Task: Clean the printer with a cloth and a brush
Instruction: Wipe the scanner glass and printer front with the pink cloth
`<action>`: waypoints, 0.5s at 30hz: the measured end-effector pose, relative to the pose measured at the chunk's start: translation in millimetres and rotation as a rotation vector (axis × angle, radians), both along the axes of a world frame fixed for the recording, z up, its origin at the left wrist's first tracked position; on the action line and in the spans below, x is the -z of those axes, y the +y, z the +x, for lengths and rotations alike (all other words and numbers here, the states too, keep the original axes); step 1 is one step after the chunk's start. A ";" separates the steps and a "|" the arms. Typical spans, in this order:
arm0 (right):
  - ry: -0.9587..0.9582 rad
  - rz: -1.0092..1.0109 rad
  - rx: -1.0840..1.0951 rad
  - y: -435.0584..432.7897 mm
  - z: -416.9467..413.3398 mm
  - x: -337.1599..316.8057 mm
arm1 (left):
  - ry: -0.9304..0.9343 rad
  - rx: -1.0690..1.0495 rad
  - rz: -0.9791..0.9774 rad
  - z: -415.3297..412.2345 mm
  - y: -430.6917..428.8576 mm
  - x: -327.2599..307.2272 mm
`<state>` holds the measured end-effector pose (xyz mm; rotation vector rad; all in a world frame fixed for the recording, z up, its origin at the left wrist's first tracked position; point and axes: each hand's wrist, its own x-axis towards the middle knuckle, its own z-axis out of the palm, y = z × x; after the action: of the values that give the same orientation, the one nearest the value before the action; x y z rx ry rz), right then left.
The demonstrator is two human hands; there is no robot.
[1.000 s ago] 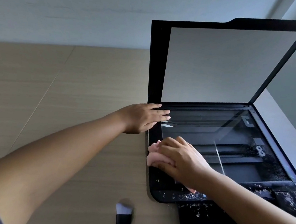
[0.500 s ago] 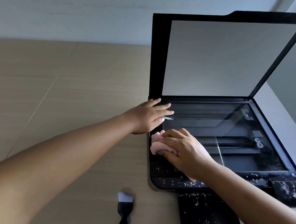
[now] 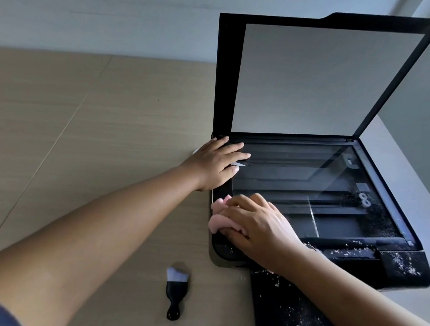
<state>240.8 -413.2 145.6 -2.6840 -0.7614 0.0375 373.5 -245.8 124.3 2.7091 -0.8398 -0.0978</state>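
A black printer [image 3: 373, 259] stands on the wooden table with its scanner lid [image 3: 321, 78] raised upright and the glass bed showing. My right hand [image 3: 257, 228] presses a pink cloth [image 3: 217, 220] onto the printer's front left corner, above the control panel. My left hand [image 3: 215, 163] lies flat, fingers spread, on the printer's left edge near the hinge. A small black brush [image 3: 176, 291] with pale bristles lies on the table in front of the printer, apart from both hands.
The printer's black paper tray [image 3: 295, 322] sticks out toward me, sprinkled with pale crumbs. More crumbs lie along the printer's front ledge [image 3: 353, 250]. A pale wall runs behind and to the right. The wooden table [image 3: 90, 149] stretches to the left.
My right hand has kept the cloth at the front left corner, shifting slightly. My left hand stays on the left edge. The view has tilted down, so the whole brush shows.
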 end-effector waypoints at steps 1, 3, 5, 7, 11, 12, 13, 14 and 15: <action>0.043 0.002 -0.047 -3.3 -1.1 -2.2 | 0.000 0.000 0.007 -0.2 -0.3 0.2; 0.063 0.042 -0.055 -6.9 2.5 -7.3 | 0.008 -0.011 0.009 -1.4 -1.3 0.1; -0.004 0.075 0.045 -0.1 3.4 -6.3 | 0.030 -0.024 -0.007 -2.3 -3.2 -0.6; -0.039 0.015 0.077 10.3 -1.1 -1.9 | 0.038 -0.036 -0.017 -3.1 -4.0 -1.2; 0.033 -0.054 -0.069 -7.5 -10.3 -2.9 | 0.019 -0.040 0.000 -4.4 -5.0 -1.5; 0.024 -0.047 -0.050 -12.0 -9.6 -3.3 | 0.003 -0.043 0.002 -4.7 -5.2 -0.3; 0.001 -0.033 0.001 -11.9 -10.0 -2.9 | -0.011 -0.047 -0.001 -4.9 -5.2 0.7; -0.025 -0.023 0.060 -8.3 -12.2 -2.7 | -0.020 -0.051 -0.009 -5.0 -5.2 1.7; -0.047 -0.036 0.086 -2.4 -15.5 -2.5 | -0.030 -0.055 -0.019 -4.8 -5.2 2.8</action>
<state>225.2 -415.6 148.1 -2.7582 -0.6648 -0.0340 368.6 -251.1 121.4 2.7194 -0.7703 -0.0373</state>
